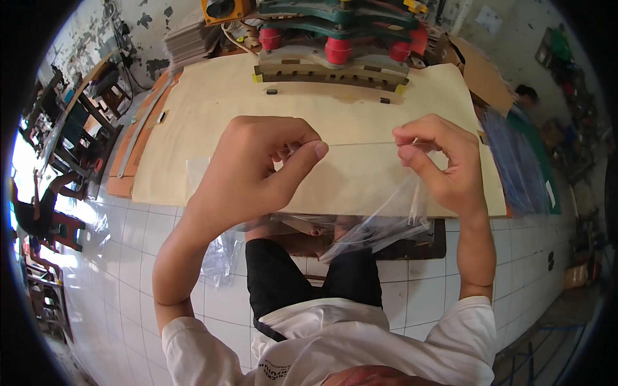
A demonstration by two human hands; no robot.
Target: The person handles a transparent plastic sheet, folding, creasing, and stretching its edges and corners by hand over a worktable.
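Note:
A clear plastic sheet [360, 183] hangs between my two hands, over the front of the pale yellow work surface [219, 90]. Its top edge is a thin line running from hand to hand. My left hand [270, 154] pinches the left end of that edge between thumb and curled fingers. At the right end, my right hand [444, 154] holds the edge between thumb and index finger. The lower part of the sheet droops in folds over the table's front edge, above my lap.
A green press machine [341, 29] with red cylinders stands at the back of the table. Cardboard [483, 74] and a stack of clear plastic [515, 154] lie at the right. A metal ruler [145, 128] is at the left. A person [38, 212] sits far left.

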